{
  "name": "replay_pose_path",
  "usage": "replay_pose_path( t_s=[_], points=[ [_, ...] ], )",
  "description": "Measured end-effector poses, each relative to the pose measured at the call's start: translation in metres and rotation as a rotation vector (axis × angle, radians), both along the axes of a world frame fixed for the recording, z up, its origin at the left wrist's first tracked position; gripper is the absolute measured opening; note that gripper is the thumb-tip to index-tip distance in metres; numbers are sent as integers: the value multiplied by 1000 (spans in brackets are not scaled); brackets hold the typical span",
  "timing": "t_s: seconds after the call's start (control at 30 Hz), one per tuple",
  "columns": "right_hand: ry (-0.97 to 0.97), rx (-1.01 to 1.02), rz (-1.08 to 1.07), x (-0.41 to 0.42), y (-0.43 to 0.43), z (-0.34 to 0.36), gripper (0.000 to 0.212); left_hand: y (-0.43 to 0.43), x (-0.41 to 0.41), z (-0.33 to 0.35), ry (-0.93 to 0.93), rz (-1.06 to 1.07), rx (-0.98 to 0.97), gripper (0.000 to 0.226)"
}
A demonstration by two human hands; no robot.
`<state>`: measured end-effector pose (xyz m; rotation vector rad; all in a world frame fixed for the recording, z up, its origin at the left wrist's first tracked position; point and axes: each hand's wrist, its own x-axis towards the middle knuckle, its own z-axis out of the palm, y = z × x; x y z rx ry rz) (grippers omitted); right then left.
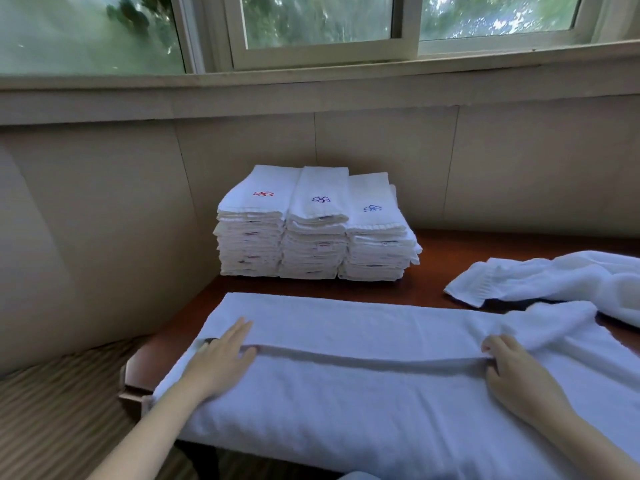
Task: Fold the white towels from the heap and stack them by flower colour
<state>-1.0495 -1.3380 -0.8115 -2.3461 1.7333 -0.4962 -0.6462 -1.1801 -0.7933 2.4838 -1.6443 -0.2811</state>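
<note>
One table (450,271) of dark red-brown wood stands under one window (311,26). On it, nearest the person, one towel (346,403) lies spread lengthwise, folded so that its two long edges meet along a shadowed seam across the middle. To the right is one heap (571,278) of loose white towels, its edge touching the spread towel's right end. At the back stand three stacks side by side and touching: the red stack (254,233) on the left, the purple stack (317,237) in the middle, the blue stack (375,247) on the right. Two hands rest on the towel. The left hand (221,358) lies flat, fingers straight, pressing across the seam. The right hand (512,365) has fingers curled at the seam's right end, pinching the towel's edge.
</note>
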Motion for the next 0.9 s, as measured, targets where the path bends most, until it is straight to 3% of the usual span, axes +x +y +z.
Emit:
replay_pose_path(
  t_s=[0.23, 0.47, 0.57, 0.63, 0.77, 0.83, 0.9],
  points=[
    [49, 1, -16, 18, -11, 10, 14, -39, 24, -8, -16, 208, 27, 66],
    [-30, -52, -131, 15, 2, 12, 47, -61, -2, 11, -60, 629, 243, 67],
    [-153, -60, -229, 8, 0, 11, 46, -96, -61, 25, -176, 370, 274, 58],
    [-255, -11, -317, 1, -2, 15, 45, -123, -121, 30, -96, 86, 216, 54],
    [20, 23, -372, -23, -6, 18, 34, -168, -251, 32, 391, -349, 7, 19],
    [75, 32, -363, -38, -10, 19, 25, -189, -299, 29, 589, -406, -63, 17],
    [46, 54, -336, -51, -14, 23, 17, -207, -331, 26, 746, -328, -98, 9]
  ],
)
